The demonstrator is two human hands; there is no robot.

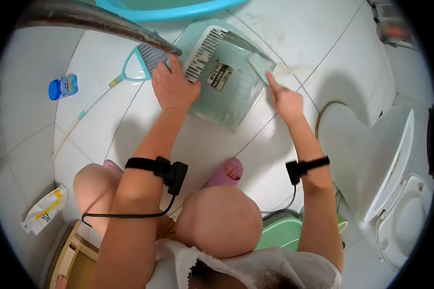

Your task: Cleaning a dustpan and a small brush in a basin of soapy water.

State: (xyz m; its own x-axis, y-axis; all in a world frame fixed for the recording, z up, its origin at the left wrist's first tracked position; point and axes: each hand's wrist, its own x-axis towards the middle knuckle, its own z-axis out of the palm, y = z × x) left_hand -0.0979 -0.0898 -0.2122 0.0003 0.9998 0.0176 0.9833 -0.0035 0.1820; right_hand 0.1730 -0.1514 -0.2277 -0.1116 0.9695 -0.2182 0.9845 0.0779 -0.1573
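Observation:
A translucent pale green dustpan (236,103) with a label lies on the wet tiled floor, a row of white comb teeth (205,53) along its left side. My left hand (175,89) is closed on the dustpan's left edge, beside the teeth; its fingertips are partly hidden. In my right hand (288,102) is a flat pale green cleaning tool (259,65), pressed against the dustpan's right side with the index finger stretched along it. The tool's exact kind is unclear. A dark brown pole (106,24) comes down from the upper left, ending by my left fingers.
A broom (135,65) with a blue head lies left of the dustpan, near a blue-lidded jar (62,87). Behind is a blue basin (169,12). A toilet (400,221) stands at right, a green tub (277,233) near my knee, and a white packet (46,209) at left.

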